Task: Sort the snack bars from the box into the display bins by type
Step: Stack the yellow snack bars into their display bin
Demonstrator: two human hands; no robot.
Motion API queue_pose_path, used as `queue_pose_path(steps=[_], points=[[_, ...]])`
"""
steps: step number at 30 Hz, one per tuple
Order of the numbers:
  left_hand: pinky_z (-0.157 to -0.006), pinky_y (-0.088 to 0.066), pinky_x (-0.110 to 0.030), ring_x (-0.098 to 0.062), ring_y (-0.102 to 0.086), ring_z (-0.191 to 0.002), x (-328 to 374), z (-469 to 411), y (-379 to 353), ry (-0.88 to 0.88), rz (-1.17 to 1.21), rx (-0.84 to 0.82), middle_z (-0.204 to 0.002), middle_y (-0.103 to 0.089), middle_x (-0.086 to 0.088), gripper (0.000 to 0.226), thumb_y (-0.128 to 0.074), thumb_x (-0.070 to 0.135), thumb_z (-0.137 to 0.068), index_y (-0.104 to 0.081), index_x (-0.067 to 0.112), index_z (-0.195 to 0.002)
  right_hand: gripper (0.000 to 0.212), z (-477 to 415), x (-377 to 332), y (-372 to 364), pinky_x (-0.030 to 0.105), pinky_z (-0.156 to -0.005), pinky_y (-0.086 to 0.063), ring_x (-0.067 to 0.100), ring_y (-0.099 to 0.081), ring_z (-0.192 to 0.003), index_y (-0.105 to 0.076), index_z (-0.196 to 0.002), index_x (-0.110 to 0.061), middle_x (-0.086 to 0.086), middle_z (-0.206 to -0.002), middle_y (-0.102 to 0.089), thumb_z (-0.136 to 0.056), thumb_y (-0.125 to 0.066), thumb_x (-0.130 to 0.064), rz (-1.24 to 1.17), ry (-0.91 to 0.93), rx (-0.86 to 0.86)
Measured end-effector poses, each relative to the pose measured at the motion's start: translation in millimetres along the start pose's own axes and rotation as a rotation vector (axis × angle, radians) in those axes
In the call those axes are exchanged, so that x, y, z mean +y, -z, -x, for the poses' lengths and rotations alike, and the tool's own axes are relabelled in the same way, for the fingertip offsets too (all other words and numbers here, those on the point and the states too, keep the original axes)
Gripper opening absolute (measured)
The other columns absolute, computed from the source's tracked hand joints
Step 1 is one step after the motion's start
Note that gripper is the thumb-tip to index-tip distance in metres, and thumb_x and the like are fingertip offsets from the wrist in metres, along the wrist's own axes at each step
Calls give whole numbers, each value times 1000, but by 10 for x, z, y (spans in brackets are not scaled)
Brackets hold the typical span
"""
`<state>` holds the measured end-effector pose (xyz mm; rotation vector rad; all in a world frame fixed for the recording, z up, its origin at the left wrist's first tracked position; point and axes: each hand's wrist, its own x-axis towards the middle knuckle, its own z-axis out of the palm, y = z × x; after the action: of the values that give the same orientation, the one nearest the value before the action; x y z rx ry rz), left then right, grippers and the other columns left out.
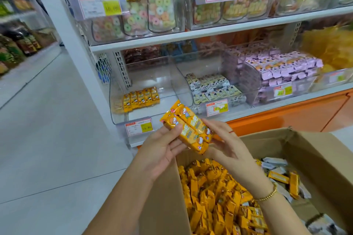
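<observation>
Box (315,158), nearest: open, heaped with yellow bars (215,196), a few white ones (275,161) at right; stock not yet sorted.
Above its rim: held bars (189,129), two yellow, side by side, apparently squared up to go in together.
Left hand (162,150): palm up, thumb over, fingers under, grasping upper end.
Right hand (229,147): thumb and fingers pinching lower end, steadying.
Beyond: left bin (116,89) with matching yellow row (141,99), likely destination; white bin (212,87) and purple bin (282,68) further right.
</observation>
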<state>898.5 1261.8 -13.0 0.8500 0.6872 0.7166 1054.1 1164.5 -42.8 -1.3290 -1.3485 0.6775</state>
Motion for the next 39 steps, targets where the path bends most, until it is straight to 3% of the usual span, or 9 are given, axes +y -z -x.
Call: queue_pose_path(steps=[2,4,10,14,17,25,31,35,39], points=[[-77,-59,-31,-21,-72,-87,123,-44,-32,-25,-27,-3,-97,-73,-12,34,-64,17,-69,-64,6,-101,63,-108,-53,-66,13,-100,-38,-4,-46,-118,-48,-134,-33,-20,-124,-46,-75,-65,-49,264,72,91],[-70,-59,-28,-19,-72,-83,236,-95,-32,-66,-56,4,-93,-74,-10,30,-65,17,-68,-65,6,-96,67,-254,-143,-153,3,-90,-35,-6,-46,-109,-46,-135,-32,-21,-117,-46,-74,-68,-49,417,124,161],[-84,-56,-26,-15,-69,-96,597,-259,194,-226,-246,90,-99,-74,-3,26,-59,30,-85,-67,12,-103,57,-922,-234,-538,11,-72,-36,5,-45,-90,-50,-128,-27,-6,-107,-50,-75,-68,-32,505,151,204],[-90,-45,-29,-15,-60,-110,620,-400,654,-363,-1334,469,-120,-66,1,35,-58,34,-92,-64,18,-122,49,-1721,-27,-771,29,-69,-41,21,-53,-88,-51,-123,-24,6,-102,-54,-78,-67,-34,571,-27,208],[-95,-43,-27,-15,-57,-115,611,-372,863,-216,-1604,441,-128,-61,3,38,-55,31,-93,-58,23,-129,52,-2254,174,-948,33,-74,-40,33,-54,-102,-45,-128,-17,17,-113,-55,-82,-65,-31,680,-189,113],[-98,-39,-21,-8,-50,-122,673,-426,900,-221,-1692,380,-138,-52,11,41,-46,39,-96,-47,36,-137,45,-2957,701,-1157,41,-93,-46,38,-48,-122,-34,-136,-4,22,-132,-47,-94,-46,-14,931,-468,88],[-99,-40,-23,-9,-51,-121,670,-471,935,-269,-1668,361,-136,-54,10,40,-47,35,-96,-50,33,-136,39,-3025,718,-1092,38,-102,-42,33,-48,-126,-44,-134,4,21,-138,-48,-98,-38,-10,1025,-476,-227],[-93,-43,-25,-11,-58,-111,604,-453,880,-420,-1522,367,-127,-61,6,36,-53,33,-94,-58,27,-129,33,-2751,388,-1009,33,-93,-43,32,-55,-117,-57,-122,1,21,-127,-58,-97,-40,-10,906,-316,-183],[-69,-54,-30,-5,-63,-77,393,-348,545,-703,-1328,283,-85,-70,12,25,-48,33,-86,-71,26,-95,19,-1958,-10,-727,34,-68,-42,26,-62,-75,-63,-82,-3,12,-77,-68,-92,-51,-13,660,86,23]])
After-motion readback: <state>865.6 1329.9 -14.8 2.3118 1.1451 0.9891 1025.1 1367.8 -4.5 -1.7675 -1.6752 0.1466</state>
